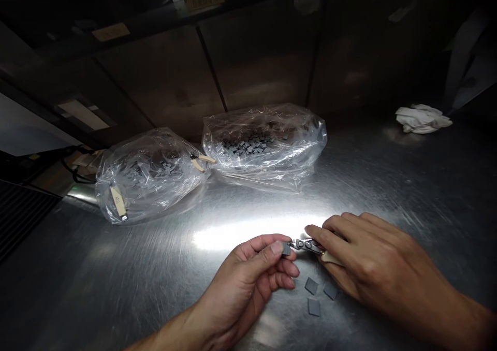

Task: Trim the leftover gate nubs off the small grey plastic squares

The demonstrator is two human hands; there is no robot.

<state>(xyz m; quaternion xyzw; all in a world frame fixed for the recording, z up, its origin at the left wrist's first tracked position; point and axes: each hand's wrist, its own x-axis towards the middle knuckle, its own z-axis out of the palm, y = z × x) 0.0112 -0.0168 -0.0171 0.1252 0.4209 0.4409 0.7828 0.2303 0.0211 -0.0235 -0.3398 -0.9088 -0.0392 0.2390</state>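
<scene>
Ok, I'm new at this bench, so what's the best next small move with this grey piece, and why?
Probably seat the piece squarely in the pliers and close them. Your left hand pinches it right at their tip, and your right hand already holds the pliers, though I can't tell whether they're gripping it yet.

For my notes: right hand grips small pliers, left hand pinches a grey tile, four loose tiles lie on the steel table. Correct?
Not four: the head view shows three tiles on the steel table; right hand grips small pliers, left hand pinches a grey tile.
</scene>
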